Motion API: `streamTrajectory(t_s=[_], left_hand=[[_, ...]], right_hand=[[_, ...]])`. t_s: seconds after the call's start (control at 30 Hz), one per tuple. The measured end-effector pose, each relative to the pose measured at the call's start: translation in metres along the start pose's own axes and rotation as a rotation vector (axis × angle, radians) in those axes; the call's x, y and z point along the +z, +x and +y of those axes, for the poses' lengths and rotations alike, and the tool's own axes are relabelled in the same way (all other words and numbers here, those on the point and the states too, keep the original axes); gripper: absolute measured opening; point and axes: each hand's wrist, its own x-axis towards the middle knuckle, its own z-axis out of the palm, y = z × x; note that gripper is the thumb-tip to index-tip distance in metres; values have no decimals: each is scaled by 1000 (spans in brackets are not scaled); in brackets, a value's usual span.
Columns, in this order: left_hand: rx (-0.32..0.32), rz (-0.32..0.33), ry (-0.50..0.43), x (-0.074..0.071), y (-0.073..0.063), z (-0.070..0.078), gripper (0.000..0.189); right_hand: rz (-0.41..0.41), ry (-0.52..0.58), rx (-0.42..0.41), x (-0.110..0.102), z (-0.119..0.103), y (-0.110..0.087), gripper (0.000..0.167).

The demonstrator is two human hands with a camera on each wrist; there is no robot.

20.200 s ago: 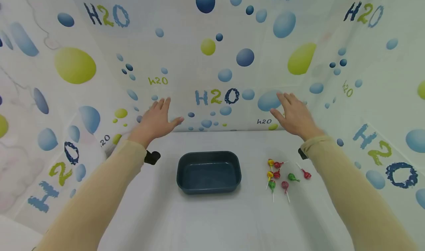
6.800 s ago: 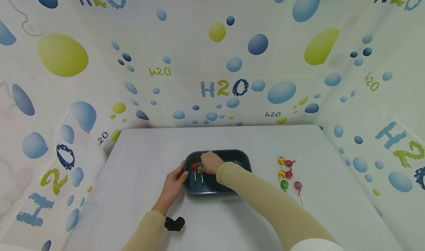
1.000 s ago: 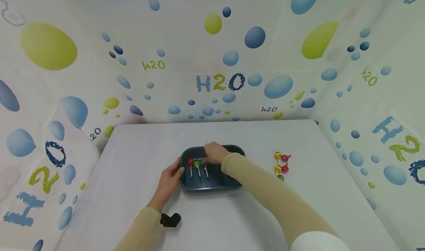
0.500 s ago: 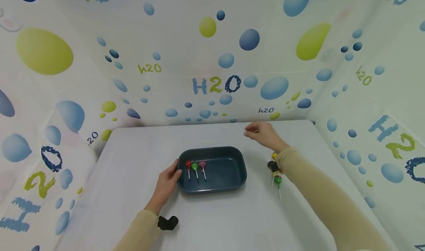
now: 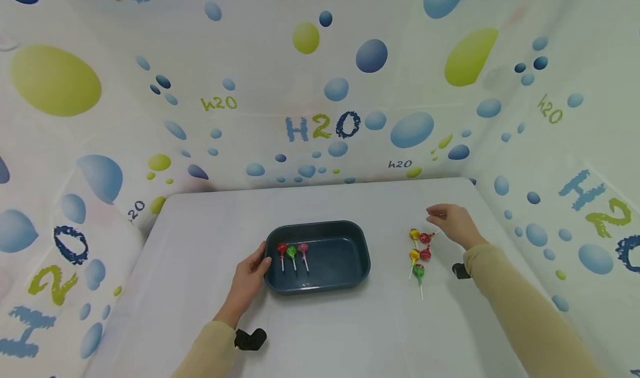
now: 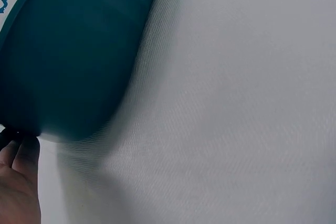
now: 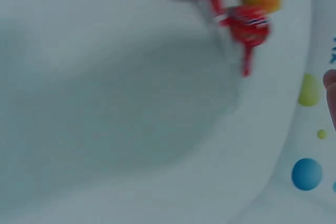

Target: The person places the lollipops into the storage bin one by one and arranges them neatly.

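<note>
My left hand [image 5: 249, 275] grips the left end of a dark blue-green tray [image 5: 320, 287], thumb at the rim and fingers along the outer wall. In the left wrist view the fingertips [image 6: 26, 148] meet the tray's end. Inside lie a red lollipop [image 5: 282, 249], a green lollipop [image 5: 291, 252] and a purple lollipop [image 5: 303, 248], side by side with sticks toward me. My right hand [image 5: 455, 222] hovers beside the loose lollipops on the right, fingers loosely bent and nothing between them. Nearest to it is a red lollipop [image 5: 425, 238]; only a fingertip [image 7: 331, 80] shows in the right wrist view.
Two yellow lollipops [image 5: 414, 234], another red lollipop [image 5: 425, 254] and a green lollipop [image 5: 419, 270] lie close together on the white table [image 5: 350, 333]. A patterned sheet [image 5: 260, 61] forms the walls behind and beside the table.
Since a second ago, my right hand has let go of the purple lollipop in the tray and moved right to the loose lollipops. My left hand has stayed on the tray.
</note>
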Motion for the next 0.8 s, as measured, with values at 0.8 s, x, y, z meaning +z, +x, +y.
streamTrajectory(t_s=[0.8], left_hand=[[1,-3,23,23,-18,30,57]], right_hand=[[55,-358,-406,23,62,-53,34]])
